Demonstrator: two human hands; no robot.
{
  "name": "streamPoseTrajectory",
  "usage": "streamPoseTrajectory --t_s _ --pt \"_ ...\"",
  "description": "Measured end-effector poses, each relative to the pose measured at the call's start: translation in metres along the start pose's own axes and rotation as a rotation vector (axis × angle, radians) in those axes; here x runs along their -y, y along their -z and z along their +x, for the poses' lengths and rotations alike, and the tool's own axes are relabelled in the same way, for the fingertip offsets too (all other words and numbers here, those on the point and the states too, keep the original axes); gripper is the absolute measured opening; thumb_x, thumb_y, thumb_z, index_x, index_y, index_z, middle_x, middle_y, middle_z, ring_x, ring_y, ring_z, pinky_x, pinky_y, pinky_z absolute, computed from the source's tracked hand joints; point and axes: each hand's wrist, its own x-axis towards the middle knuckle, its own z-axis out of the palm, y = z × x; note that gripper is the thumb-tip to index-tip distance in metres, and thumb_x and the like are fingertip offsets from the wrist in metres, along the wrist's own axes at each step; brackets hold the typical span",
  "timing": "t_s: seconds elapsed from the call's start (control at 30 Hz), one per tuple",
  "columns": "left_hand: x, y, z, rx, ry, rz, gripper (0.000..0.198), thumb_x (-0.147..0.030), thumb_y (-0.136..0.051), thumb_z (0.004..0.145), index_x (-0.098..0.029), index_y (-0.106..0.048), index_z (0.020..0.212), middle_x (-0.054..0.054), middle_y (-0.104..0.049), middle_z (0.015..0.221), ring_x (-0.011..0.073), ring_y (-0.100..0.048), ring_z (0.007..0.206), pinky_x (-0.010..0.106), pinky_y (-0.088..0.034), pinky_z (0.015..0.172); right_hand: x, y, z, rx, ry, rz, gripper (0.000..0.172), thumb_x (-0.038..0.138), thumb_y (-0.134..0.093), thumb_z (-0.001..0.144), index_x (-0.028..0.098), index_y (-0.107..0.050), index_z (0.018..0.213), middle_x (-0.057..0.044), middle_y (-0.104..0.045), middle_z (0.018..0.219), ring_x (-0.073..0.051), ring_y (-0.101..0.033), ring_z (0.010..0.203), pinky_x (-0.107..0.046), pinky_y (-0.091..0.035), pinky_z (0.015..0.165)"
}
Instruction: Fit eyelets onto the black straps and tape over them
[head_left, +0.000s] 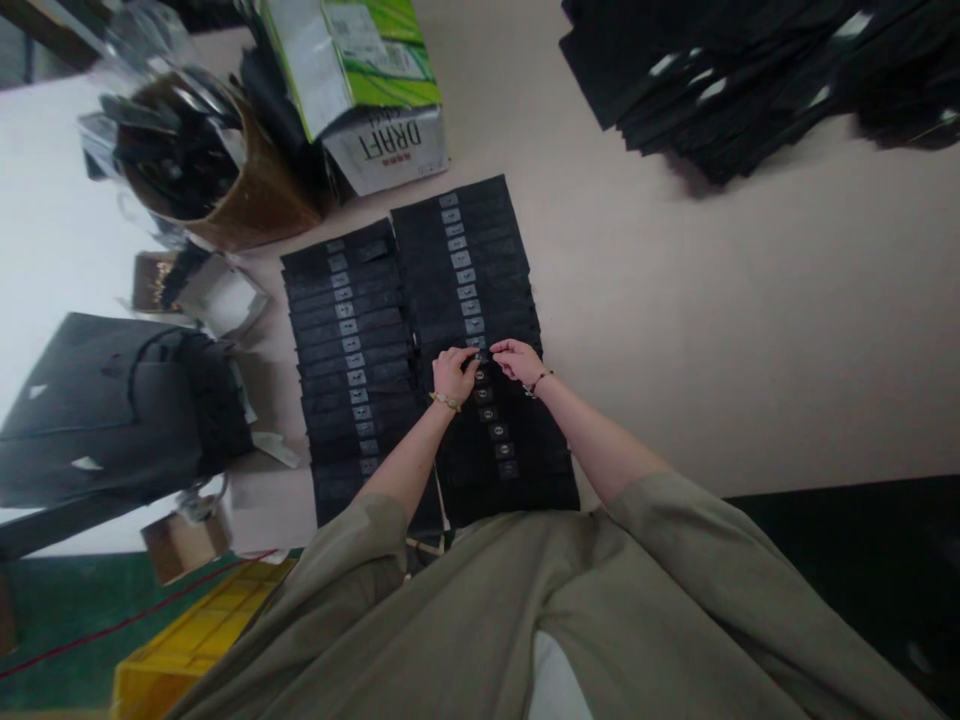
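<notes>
Two columns of overlapping black fabric pieces lie before me, each piece with a small greyish square patch down its middle. My left hand (453,374) rests on the right column (420,270), thumb and fingers pinched together at the edge of one patch (481,356). From the other side my right hand (516,360) reaches to the same patch, its thumb and forefinger closed at the tips. Whatever lies between the fingertips is too small to make out. Patches nearer me carry a pale round mark. The left column (386,350) lies beside my left forearm, untouched.
A brown round container (262,190) full of dark items and a green-and-white box (390,140) stand at the back left. Small open boxes (221,295) and a dark fabric heap (112,410) lie left. More black pieces (697,90) sit far right. A yellow crate (187,640) is below.
</notes>
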Motion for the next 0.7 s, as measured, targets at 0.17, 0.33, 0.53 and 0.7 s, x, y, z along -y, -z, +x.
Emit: streamPoseTrajectory --t_s 0.17,0.33,0.53,0.7 --pt "0.0 0.0 0.001 -0.007 0.0 0.003 0.017 -0.034 -0.061 0.09 -0.028 -0.075 0.099 0.004 -0.069 0.101 0.0222 -0.057 0.1 0.036 -0.04 0.085 0.003 -0.001 -0.02 0.005 -0.089 0.388 0.021 0.011 -0.062 0.068 0.017 -0.06 0.088 0.005 -0.057 0.062 -0.007 -0.047 0.048 -0.015 -0.024 0.037" --pt "-0.003 0.003 0.004 0.026 0.023 0.008 0.017 -0.031 -0.062 0.089 -0.027 -0.074 0.1 0.005 -0.069 0.104 0.0236 -0.058 0.102 0.037 -0.042 0.087 0.0 -0.007 -0.041 -0.048 -0.188 0.421 0.018 0.013 -0.064 0.081 0.017 -0.061 0.098 -0.007 -0.073 0.09 -0.009 -0.062 0.06 -0.014 -0.032 0.039" --pt "-0.012 0.016 -0.012 0.015 -0.145 -0.142 0.026 -0.032 -0.057 0.093 -0.023 -0.069 0.114 0.006 -0.069 0.111 0.0204 -0.059 0.103 0.035 -0.045 0.092 -0.002 -0.009 -0.059 -0.027 -0.199 0.408 0.012 0.019 -0.06 0.09 0.017 -0.063 0.102 -0.012 -0.073 0.108 -0.012 -0.071 0.074 -0.013 -0.028 0.036" --pt "-0.018 0.02 -0.028 0.028 -0.276 -0.248 0.025 -0.038 -0.059 0.093 -0.023 -0.071 0.11 0.005 -0.072 0.108 0.0178 -0.06 0.105 0.034 -0.045 0.097 -0.003 -0.006 -0.067 0.03 -0.212 0.465 0.017 0.017 -0.052 0.093 0.014 -0.068 0.099 -0.009 -0.074 0.093 -0.01 -0.068 0.067 -0.012 -0.027 0.034"
